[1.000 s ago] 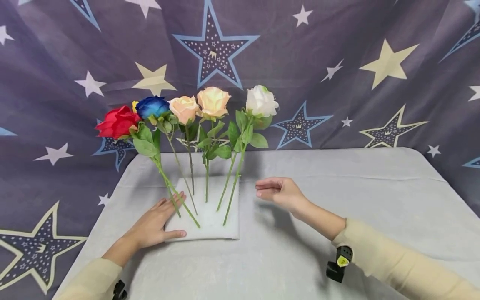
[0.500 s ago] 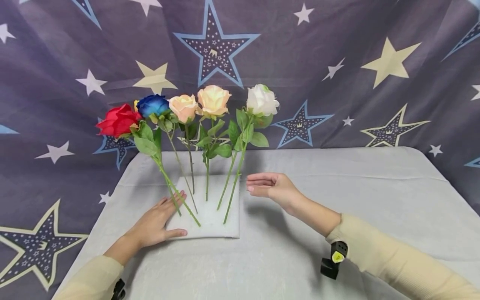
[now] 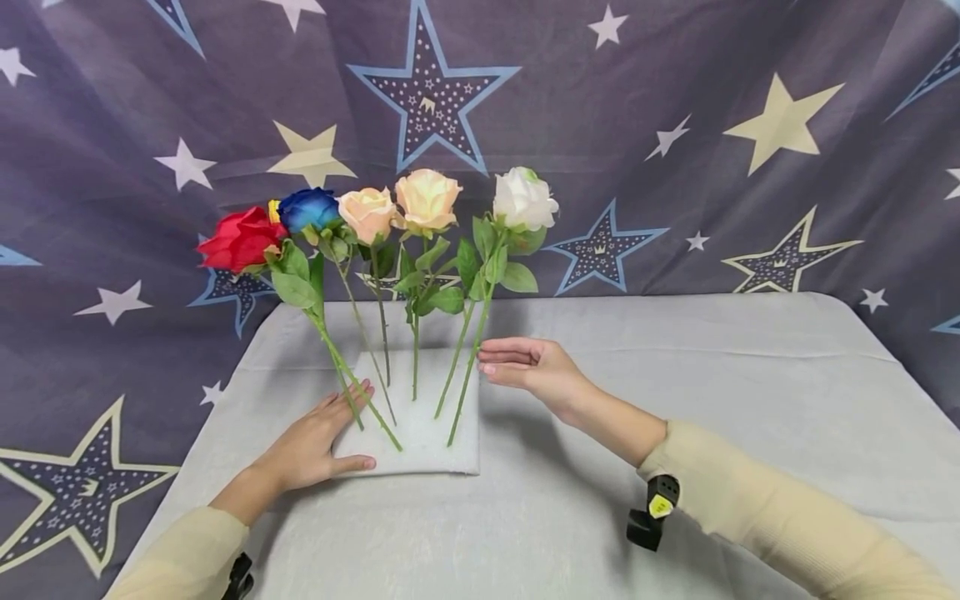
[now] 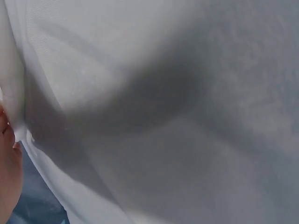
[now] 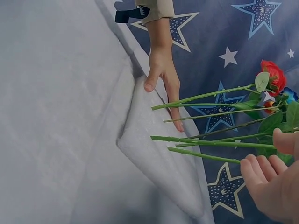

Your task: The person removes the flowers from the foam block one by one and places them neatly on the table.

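Several artificial roses stand with their stems in a white foam block (image 3: 427,446). From left to right the blooms are a red rose (image 3: 242,240), a blue rose (image 3: 309,208), two peach roses (image 3: 367,215) and a white rose (image 3: 524,200). My left hand (image 3: 311,446) rests spread on the block's left side, thumb along the front; only its edge shows in the left wrist view. My right hand (image 3: 551,379) is at the block's right, fingers loosely extended, fingertips right at the white rose's stem (image 3: 468,383). In the right wrist view the fingers (image 5: 264,170) overlap a green stem.
The block sits on a table with a pale grey cloth (image 3: 712,400). Behind it hangs a dark curtain (image 3: 570,108) printed with stars. A yellow bit of bloom (image 3: 273,211) peeks out between the red and blue roses. A black camera (image 3: 648,517) is strapped at the right wrist.
My right hand has moved left, from beside the block up to the white rose's stem. My left hand and the roses have kept their places.
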Motion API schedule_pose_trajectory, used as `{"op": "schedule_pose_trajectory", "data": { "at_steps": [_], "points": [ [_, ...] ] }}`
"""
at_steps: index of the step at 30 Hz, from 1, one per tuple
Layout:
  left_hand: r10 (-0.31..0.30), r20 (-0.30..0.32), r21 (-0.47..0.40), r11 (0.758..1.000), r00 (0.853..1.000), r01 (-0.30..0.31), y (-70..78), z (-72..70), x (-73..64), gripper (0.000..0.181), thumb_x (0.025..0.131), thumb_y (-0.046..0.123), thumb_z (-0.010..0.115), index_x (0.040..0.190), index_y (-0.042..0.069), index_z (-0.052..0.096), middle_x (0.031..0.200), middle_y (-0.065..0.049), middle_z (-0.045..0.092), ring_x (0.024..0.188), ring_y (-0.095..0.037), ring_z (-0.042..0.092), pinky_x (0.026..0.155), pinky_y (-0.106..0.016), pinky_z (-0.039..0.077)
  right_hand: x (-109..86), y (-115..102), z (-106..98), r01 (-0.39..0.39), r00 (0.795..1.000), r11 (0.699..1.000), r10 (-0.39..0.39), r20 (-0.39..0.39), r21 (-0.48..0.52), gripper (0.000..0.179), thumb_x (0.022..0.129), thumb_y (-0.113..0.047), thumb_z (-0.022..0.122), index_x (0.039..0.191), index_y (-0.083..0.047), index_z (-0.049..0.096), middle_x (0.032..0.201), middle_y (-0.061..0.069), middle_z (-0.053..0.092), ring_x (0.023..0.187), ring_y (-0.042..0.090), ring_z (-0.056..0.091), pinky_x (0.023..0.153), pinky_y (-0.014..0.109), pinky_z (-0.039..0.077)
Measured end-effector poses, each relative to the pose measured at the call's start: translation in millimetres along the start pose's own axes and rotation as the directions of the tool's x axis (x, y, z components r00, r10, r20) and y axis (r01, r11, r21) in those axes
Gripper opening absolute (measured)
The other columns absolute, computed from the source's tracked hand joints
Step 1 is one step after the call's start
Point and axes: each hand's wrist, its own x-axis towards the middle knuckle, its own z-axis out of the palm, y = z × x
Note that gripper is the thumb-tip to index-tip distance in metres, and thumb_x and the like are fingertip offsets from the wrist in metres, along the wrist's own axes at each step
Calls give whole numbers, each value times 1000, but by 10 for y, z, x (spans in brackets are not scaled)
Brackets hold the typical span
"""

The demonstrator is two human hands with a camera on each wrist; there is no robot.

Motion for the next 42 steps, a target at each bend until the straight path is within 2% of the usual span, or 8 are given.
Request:
{"op": "schedule_pose_trajectory", "data": {
  "at_steps": [6,10,13,21,27,30,31,42],
  "points": [
    [7,-5,5,1000,1000,-7,21,-13,24,101,76,63,68,150,4,31,157,-14,32,143,-37,33,119,-54,24,84,68,34,5,1000,1000,-5,-4,14,46,88,1,63,133,4,53,133,20,58,110,15,68,101,29,53],
    [-9,15,-11,1000,1000,9,39,-23,36,104,75,64,68,151,5,28,156,-17,31,144,-37,32,120,-54,22,145,124,56,24,999,996,-28,46,90,45,90,4,59,134,7,50,133,25,55,119,27,63,100,31,53],
    [-21,28,-18,1000,999,22,47,-26,39,105,75,65,67,152,5,27,156,-19,30,144,-36,32,121,-54,21,177,156,64,43,995,990,-55,87,135,42,92,4,55,133,11,48,131,28,55,120,31,61,100,33,53],
    [-15,21,-5,1000,1000,15,54,-49,37,103,76,64,68,151,6,28,157,-16,31,143,-37,33,121,-53,22,219,209,78,97,987,988,-111,114,118,35,93,4,55,126,14,53,123,30,60,101,18,71,97,34,55],
    [-30,34,-7,1000,999,30,56,-59,30,103,76,64,67,152,6,27,156,-18,31,143,-37,33,121,-53,21,224,206,115,113,984,987,-126,123,113,34,91,5,56,124,15,54,120,30,62,102,22,71,96,34,56],
    [-31,35,-11,999,999,32,52,-60,29,103,76,64,67,152,6,27,157,-17,31,144,-37,32,121,-53,21,212,174,134,116,984,988,-129,122,105,34,91,5,57,123,16,55,119,30,62,99,16,72,95,34,56],
    [-30,33,-10,999,999,31,51,-59,28,103,76,64,67,151,6,28,157,-16,31,143,-37,33,121,-53,21,208,163,139,118,984,988,-130,123,102,34,91,5,57,123,15,55,119,30,62,97,13,72,95,34,56],
    [3,-19,11,1000,1000,-3,59,-53,-3,99,78,63,66,149,4,32,156,-14,35,142,-36,36,118,-54,26,169,141,145,125,982,991,-131,135,55,33,89,2,61,120,13,58,117,26,66,100,18,72,95,35,57]
  ]
}}
